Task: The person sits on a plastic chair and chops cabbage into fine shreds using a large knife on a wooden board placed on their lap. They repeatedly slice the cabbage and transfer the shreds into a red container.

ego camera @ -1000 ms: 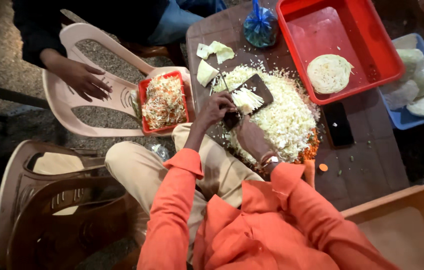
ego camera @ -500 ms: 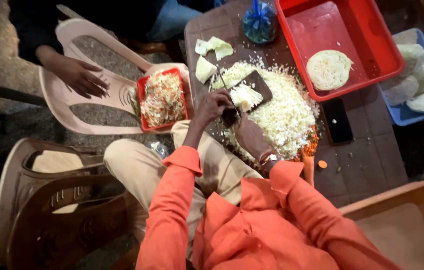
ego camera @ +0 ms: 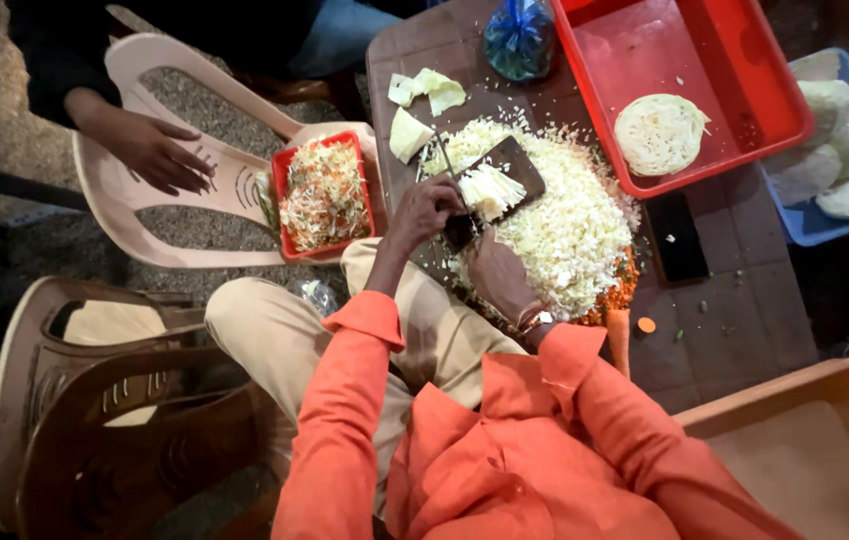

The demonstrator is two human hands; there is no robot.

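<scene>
My left hand (ego camera: 426,208) curls over a small wedge of cabbage (ego camera: 491,190) at the near edge of a big heap of shredded cabbage (ego camera: 569,225) on the brown table (ego camera: 734,330). My right hand (ego camera: 492,272) grips the handle of a broad dark knife (ego camera: 516,165), whose blade lies flat against the wedge. Both arms wear orange sleeves, and a watch sits on the right wrist. Grated carrot (ego camera: 624,290) shows under the heap's right edge.
A small red tray of mixed slaw (ego camera: 324,195) rests on a pink plastic chair (ego camera: 194,215), where another person's hand (ego camera: 149,150) lies. A red crate (ego camera: 744,100) holds half a cabbage (ego camera: 659,133). Also present: a blue tub of cabbages (ego camera: 844,150), a phone (ego camera: 679,235), brown chairs (ego camera: 114,430), a tan crate (ego camera: 804,450).
The knife blade and the wedge have shifted slightly over the heap. The other person's hand stays on the pink chair.
</scene>
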